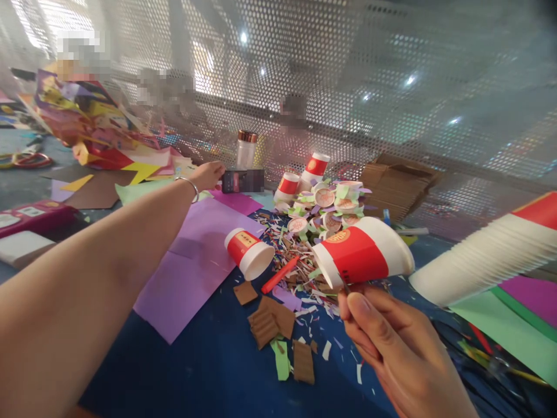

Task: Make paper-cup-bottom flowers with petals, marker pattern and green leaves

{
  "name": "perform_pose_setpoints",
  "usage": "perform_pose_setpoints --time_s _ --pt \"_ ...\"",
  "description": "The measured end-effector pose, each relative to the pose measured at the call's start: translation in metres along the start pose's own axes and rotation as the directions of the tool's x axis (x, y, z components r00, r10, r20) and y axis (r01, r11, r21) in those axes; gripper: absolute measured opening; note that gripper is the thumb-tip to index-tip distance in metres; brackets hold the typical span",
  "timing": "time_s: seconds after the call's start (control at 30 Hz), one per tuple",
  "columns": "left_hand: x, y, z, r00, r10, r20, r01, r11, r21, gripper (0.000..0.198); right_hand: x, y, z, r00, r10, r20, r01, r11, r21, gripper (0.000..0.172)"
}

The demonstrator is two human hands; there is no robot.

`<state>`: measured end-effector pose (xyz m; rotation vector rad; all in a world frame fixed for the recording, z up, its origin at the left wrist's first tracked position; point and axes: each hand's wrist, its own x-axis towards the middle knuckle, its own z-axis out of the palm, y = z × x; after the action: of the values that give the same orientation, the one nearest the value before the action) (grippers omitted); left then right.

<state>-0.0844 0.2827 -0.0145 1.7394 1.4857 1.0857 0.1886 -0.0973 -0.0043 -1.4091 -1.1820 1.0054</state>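
Observation:
My left hand [211, 174] is stretched far forward, its fingers closed at the left edge of a dark phone [242, 181]. Close to me, my right hand [391, 337] pinches a thin dark pointed thing [343, 283] between thumb and index finger, right by the end of a red and white paper cup [365, 255]. Whether the other fingers also support this tilted cup cannot be made out. A smaller paper cup [249, 253] lies on its side on purple paper [187, 284]. A red pen-like stick [281, 274] rests beside it among paper shreds.
A stack of nested paper cups [483, 255] leans at the right. Behind are a heap of cut cup pieces [324, 203], a cardboard box [395, 183] and a jar [246, 149]. Cardboard scraps [272, 319] lie on the blue table [187, 383]. Coloured papers [100, 145] pile at left.

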Motion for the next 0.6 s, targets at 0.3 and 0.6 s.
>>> perform_pose_setpoints --time_s 0.3,0.6 --pt "-0.024 0.030 -0.011 0.950 0.199 -0.242 -0.130 0.953 0.273 0.025 -0.002 -0.004 0.001 1.000 -0.002 0.024 0.002 1.000 0.013 0.057" --pt "-0.097 0.080 0.043 0.878 0.462 -0.122 -0.384 0.834 0.397 0.032 -0.006 -0.006 0.001 0.997 -0.052 0.050 0.050 0.998 0.037 0.052"
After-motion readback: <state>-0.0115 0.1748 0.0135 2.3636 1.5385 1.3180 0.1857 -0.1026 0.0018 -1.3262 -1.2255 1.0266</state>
